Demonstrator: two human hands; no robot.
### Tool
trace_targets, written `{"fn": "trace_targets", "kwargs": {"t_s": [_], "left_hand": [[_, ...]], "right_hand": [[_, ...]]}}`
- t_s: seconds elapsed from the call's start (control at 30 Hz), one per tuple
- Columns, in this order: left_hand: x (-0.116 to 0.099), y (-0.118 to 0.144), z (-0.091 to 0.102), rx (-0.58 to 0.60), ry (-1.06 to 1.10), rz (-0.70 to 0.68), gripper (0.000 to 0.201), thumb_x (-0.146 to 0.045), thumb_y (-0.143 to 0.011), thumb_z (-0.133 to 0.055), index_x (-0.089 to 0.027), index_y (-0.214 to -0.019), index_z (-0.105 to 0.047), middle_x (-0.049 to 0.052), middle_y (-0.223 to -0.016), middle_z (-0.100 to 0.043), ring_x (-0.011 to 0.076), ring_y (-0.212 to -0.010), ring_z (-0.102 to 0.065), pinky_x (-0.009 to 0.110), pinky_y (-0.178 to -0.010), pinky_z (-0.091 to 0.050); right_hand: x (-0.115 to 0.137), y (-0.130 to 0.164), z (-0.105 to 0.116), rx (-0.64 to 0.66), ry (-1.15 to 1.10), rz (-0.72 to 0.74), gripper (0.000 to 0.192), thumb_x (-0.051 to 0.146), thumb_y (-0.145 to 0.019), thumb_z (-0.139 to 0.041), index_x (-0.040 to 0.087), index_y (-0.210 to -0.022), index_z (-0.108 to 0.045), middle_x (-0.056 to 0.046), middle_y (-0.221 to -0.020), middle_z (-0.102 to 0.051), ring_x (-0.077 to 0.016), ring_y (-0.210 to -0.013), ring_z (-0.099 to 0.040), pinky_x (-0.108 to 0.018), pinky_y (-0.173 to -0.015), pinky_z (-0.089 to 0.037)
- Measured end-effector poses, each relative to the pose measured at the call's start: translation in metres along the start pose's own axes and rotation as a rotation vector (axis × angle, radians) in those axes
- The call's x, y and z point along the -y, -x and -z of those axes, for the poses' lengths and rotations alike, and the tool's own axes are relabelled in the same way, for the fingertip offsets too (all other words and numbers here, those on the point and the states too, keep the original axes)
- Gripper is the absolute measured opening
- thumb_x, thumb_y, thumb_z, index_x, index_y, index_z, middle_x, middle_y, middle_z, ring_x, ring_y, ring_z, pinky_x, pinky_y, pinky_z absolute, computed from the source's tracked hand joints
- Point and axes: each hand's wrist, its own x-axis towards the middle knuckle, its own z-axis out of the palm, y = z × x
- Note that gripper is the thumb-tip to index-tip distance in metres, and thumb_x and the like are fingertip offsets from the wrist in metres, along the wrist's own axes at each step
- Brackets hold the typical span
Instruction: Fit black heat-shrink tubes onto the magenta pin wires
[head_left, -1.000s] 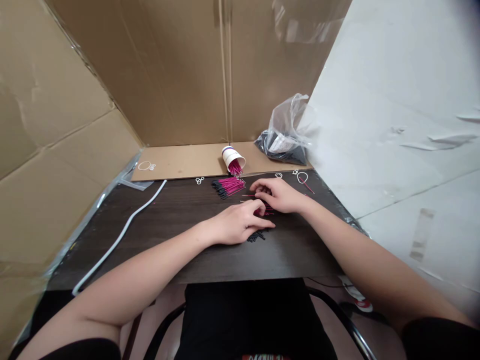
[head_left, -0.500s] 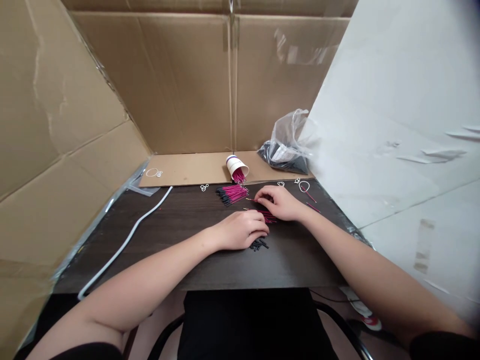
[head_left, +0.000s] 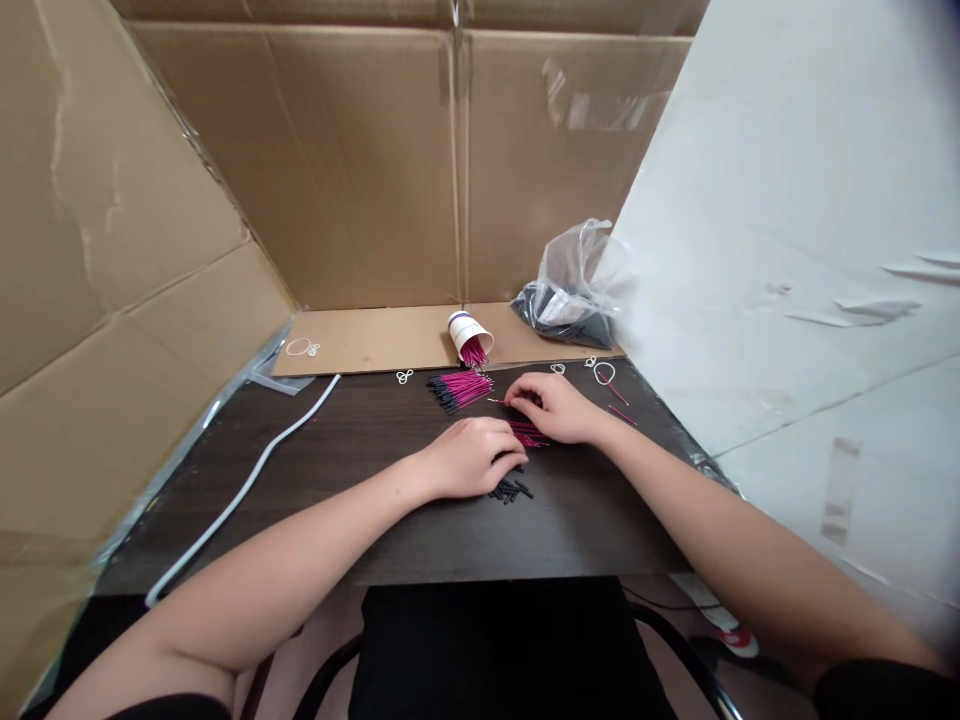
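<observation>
My right hand point(head_left: 553, 407) pinches a thin red wire point(head_left: 501, 402) with a gold-coloured tip, which points left from the fingertips. Below that hand, more loose red wires point(head_left: 529, 434) lie on the table, partly covered by both hands. My left hand point(head_left: 472, 457) is closed, its fingertips at the upper edge of a small pile of short black tubes point(head_left: 514, 491). What its fingers hold, if anything, is hidden. Beyond the hands lies a bundle of red wires with black ends point(head_left: 459, 390), the black ends facing left.
A white paper cup point(head_left: 471, 335) lies on its side with red wires inside. To its right sits a clear plastic bag point(head_left: 566, 300) of dark pieces. White rubber bands point(head_left: 405, 377) lie about; a pale cord point(head_left: 262, 468) runs along the left. Cardboard walls point(head_left: 360, 170) enclose the back and left.
My left hand has shifted slightly left and away from me, uncovering more of the black tubes. The right hand keeps its pinch on the wire. The whole view has drifted a little.
</observation>
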Motion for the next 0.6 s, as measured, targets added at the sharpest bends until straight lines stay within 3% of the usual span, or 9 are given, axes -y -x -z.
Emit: {"fn": "trace_targets", "kwargs": {"t_s": [0.6], "left_hand": [[-0.008,-0.001,0.016,0.089,-0.042,0.066,0.006,-0.015,-0.097,-0.071,-0.018,-0.098,-0.075,0.004,-0.102,-0.078,0.0184,-0.084,-0.070,0.031,-0.075,-0.051]], "right_hand": [[0.000,0.000,0.001,0.012,0.020,-0.003,0.016,0.011,-0.104,-0.066,0.020,-0.100,-0.079,-0.007,-0.103,-0.082,-0.0229,-0.093,-0.074,-0.038,-0.088,-0.055]]}}
